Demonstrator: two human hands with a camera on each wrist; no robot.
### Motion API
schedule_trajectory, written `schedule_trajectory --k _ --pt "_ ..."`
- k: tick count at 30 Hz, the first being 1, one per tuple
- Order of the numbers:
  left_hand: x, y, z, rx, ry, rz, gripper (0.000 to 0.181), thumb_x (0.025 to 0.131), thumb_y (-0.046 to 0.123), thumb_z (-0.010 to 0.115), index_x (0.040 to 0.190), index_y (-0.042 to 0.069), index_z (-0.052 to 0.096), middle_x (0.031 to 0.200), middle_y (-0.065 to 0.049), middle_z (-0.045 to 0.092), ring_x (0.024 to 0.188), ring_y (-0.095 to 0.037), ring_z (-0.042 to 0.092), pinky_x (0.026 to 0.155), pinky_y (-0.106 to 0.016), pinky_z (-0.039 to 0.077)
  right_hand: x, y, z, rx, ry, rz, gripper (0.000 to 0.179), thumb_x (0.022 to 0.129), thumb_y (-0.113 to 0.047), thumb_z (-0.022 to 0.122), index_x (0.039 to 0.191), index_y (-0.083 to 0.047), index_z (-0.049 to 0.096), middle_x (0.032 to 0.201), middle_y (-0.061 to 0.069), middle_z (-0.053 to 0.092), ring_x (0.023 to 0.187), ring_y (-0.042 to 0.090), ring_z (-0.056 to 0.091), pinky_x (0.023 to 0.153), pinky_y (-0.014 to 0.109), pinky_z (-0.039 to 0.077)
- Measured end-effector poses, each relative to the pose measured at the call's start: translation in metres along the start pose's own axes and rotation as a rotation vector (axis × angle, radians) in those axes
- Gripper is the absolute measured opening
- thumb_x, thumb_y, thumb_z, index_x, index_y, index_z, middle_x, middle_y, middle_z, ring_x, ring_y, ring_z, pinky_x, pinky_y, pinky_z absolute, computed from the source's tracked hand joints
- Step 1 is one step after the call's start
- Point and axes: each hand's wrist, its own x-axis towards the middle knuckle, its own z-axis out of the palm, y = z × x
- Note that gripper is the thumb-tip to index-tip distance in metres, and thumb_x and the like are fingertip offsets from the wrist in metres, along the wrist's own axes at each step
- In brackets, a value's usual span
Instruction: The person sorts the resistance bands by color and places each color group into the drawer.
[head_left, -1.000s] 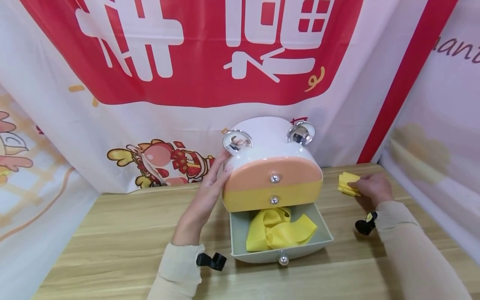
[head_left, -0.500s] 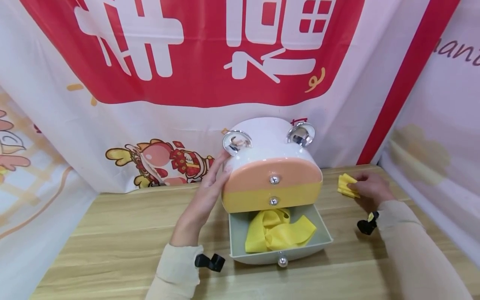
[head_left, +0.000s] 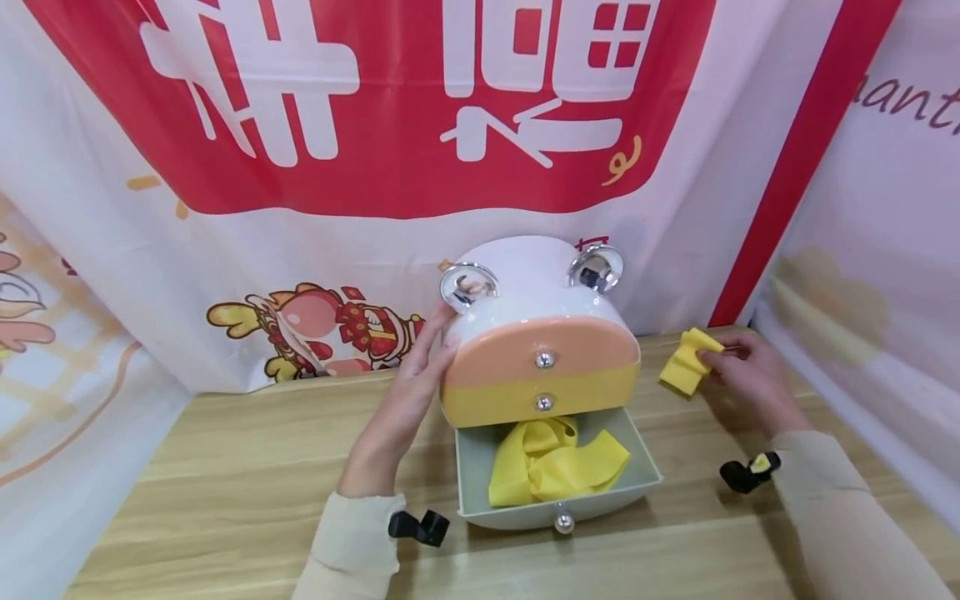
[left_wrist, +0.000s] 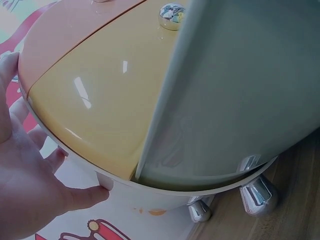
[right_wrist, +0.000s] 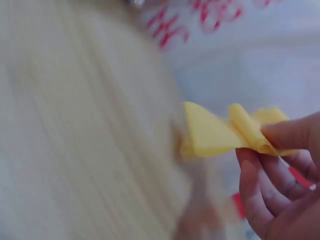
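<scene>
A small rounded drawer cabinet [head_left: 540,375] with a white shell and two shiny round ears stands on the table. Its bottom grey-green drawer [head_left: 649,471] is pulled out, while the peach and yellow drawers above are closed. Inside the open one lies a loosely bunched yellow strip [head_left: 558,467]. My left hand [head_left: 411,387] rests against the cabinet's left side, fingers spread along the shell's edge. To the right of the cabinet, my right hand [head_left: 753,379] pinches a folded yellow strip [head_left: 686,364] between thumb and fingers; its folds show in the right wrist view.
The wooden table [head_left: 247,483] meets a white and red printed cloth [head_left: 405,183] right behind the cabinet. Another printed cloth [head_left: 870,275] hangs along the right side. Short silver feet [left_wrist: 258,195] hold the cabinet off the table.
My right hand has lifted and tilted the folded yellow strip, which now shows more of its length. The left hand and the cabinet keep their places.
</scene>
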Motion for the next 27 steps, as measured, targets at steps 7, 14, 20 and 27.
schedule_trajectory --k 7,14,20,27 --pt "0.003 0.001 0.002 -0.013 -0.013 0.003 0.058 0.113 0.043 0.049 0.168 0.042 0.031 0.179 0.021 0.016 0.169 -0.014 0.004 0.137 -0.06 0.004 -0.052 -0.036 -0.009 0.563 0.061 0.001 0.017 0.095 -0.009 0.083 0.102 -0.018 0.071 0.087 -0.014 0.074 0.076 0.003 0.073 0.068 0.021 0.064" --pt "0.002 0.001 0.0 -0.006 0.0 -0.009 0.058 0.113 0.043 0.049 0.168 0.043 0.03 0.179 0.021 0.016 0.17 -0.015 0.004 0.137 -0.061 0.005 -0.092 -0.068 -0.007 0.787 -0.032 -0.11 0.018 0.096 0.004 0.076 0.103 -0.013 0.077 0.098 -0.005 0.081 0.083 0.01 0.078 0.071 0.027 0.067" --pt "0.004 0.002 0.001 -0.001 -0.008 -0.017 0.057 0.113 0.045 0.049 0.167 0.045 0.031 0.179 0.022 0.015 0.17 -0.015 0.003 0.137 -0.062 0.004 -0.121 -0.092 0.014 0.659 -0.125 -0.134 0.02 0.097 0.002 0.076 0.105 -0.016 0.077 0.097 -0.006 0.079 0.083 0.01 0.074 0.074 0.023 0.064" --pt "0.003 0.002 -0.008 0.002 -0.038 -0.047 0.055 0.113 0.043 0.051 0.166 0.039 0.037 0.18 0.02 0.013 0.17 -0.015 -0.001 0.135 -0.066 0.005 -0.145 -0.117 0.055 0.415 -0.222 -0.082 0.021 0.094 -0.011 0.083 0.112 -0.011 0.071 0.101 -0.006 0.075 0.09 0.012 0.071 0.08 0.026 0.064"
